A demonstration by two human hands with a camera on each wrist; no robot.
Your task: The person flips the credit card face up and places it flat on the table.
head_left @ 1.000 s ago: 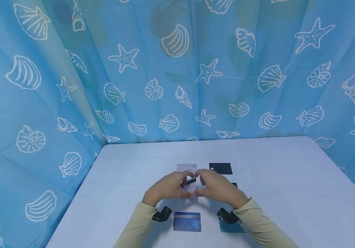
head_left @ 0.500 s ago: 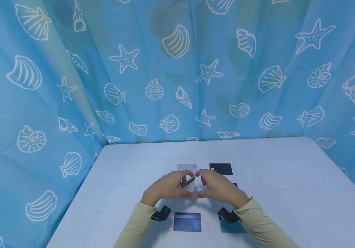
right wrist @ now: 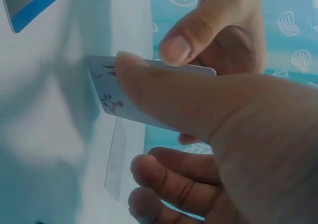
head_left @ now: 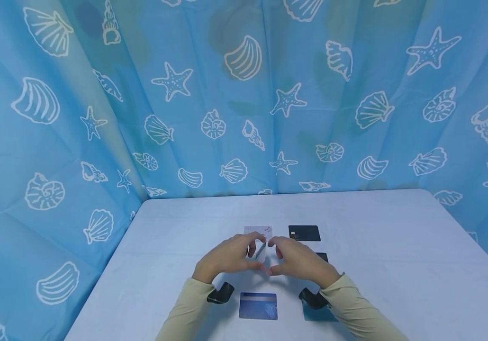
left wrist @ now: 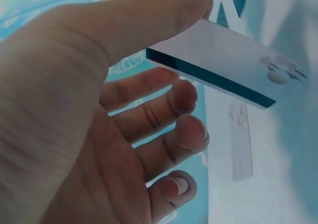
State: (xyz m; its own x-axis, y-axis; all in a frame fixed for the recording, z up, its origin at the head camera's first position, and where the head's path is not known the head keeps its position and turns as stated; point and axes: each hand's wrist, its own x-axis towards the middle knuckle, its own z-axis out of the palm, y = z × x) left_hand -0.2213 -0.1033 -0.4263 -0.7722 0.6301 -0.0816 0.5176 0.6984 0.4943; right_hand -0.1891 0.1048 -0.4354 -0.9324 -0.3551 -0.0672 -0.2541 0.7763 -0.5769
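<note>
In the head view, my left hand point(head_left: 229, 256) pinches a white bank card point(left wrist: 228, 52) by its edges, between thumb and index finger. The left wrist view shows a dark magnetic stripe along the card's face and a printed picture near its far end. My other left fingers are bent loosely below it. My right hand point(head_left: 302, 261) faces the left one, its thumb and fingers apart, with a narrow gap between the fingertips of both hands. From the right wrist, the right thumb point(right wrist: 164, 92) overlaps the card's flower-printed face.
On the white table point(head_left: 176, 237) lie a pale floral card point(head_left: 252, 230), a black chip card point(head_left: 305, 233) and a blue striped card point(head_left: 258, 307). My right hand partly hides a dark card point(head_left: 323, 256); a teal card point(head_left: 321, 315) shows under the right wrist. A shell-patterned curtain point(head_left: 235, 137) surrounds the table.
The white card has turned in my left hand, its stripe now steeper and narrower in the head view. My right fingertips have drawn slightly away from the left ones.
</note>
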